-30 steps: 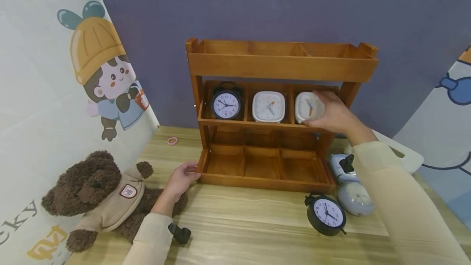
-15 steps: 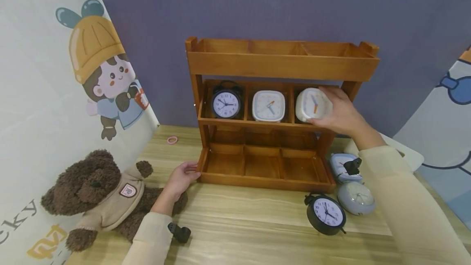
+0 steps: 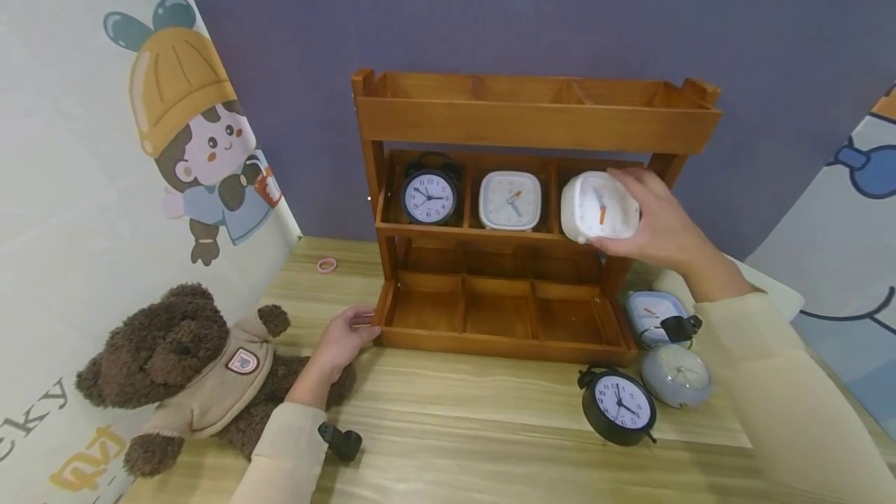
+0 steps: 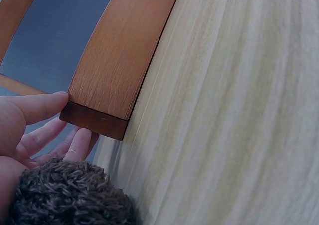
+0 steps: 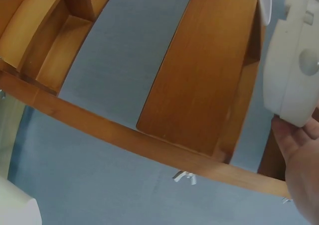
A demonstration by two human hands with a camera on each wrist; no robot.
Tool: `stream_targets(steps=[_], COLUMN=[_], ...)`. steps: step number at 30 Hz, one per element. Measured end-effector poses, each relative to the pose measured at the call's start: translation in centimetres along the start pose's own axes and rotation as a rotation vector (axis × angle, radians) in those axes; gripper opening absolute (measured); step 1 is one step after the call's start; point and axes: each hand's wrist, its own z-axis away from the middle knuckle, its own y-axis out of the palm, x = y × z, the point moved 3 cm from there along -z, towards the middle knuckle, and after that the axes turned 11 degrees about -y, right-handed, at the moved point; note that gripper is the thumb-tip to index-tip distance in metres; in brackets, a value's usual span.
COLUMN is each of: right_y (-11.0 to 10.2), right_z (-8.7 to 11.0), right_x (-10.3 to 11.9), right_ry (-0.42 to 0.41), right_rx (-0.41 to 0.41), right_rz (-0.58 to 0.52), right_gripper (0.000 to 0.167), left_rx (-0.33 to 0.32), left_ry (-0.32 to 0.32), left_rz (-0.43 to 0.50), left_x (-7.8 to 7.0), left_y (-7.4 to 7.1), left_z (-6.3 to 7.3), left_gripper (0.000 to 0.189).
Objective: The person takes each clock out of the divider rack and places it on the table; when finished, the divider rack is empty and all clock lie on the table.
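Note:
My right hand (image 3: 663, 218) grips a white square alarm clock (image 3: 600, 207) by its right side, in front of the right compartment on the middle tier of a wooden rack (image 3: 535, 127). The clock is tilted; the right wrist view shows its white casing (image 5: 294, 60) beyond the tier's edge. A black round alarm clock (image 3: 430, 198) and another white square clock (image 3: 509, 201) sit in the left and middle compartments. Down at the rack's lower left corner, my left hand (image 3: 344, 342) pinches the wooden end (image 4: 97, 119) between thumb and fingers.
A brown teddy bear (image 3: 238, 379) lies left of the rack, by my left forearm. At the right are a black alarm clock (image 3: 619, 406), a grey round clock (image 3: 676, 376), a blue clock (image 3: 652, 311) and a white board (image 3: 780, 294). A pink ring (image 3: 326, 264) lies behind left.
My right hand has drawn the white square clock forward and slightly right, out of the right compartment, tilting it. The left hand has stayed on the rack's corner.

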Motion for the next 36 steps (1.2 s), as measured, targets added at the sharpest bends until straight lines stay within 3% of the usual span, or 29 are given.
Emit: stream_targets(steps=[11,16,26,36], right_y=[0.9,2.6,7.0,10.7], right_z=[2.3,4.0,8.3,12.2], right_x=[3.5,4.9,7.6,9.0], right_ry=[-0.046,-0.081,-0.104,0.030], right_rx=[0.049,0.060,0.198,0.328], right_rz=[-0.079,-0.107,-0.110,-0.121], right_gripper=[0.099,0.099,0.096,0.092], left_rx=[0.001,0.003,0.001,0.003], left_ry=[0.012,0.012,0.017,-0.003], left_rz=[0.002,-0.008,0.003,-0.007], left_x=[0.2,0.0,-0.1,0.0], left_y=[0.0,-0.1,0.0,-0.1], left_z=[-0.5,-0.4,-0.1,-0.5], left_gripper=[0.042,0.042,0.042,0.042])
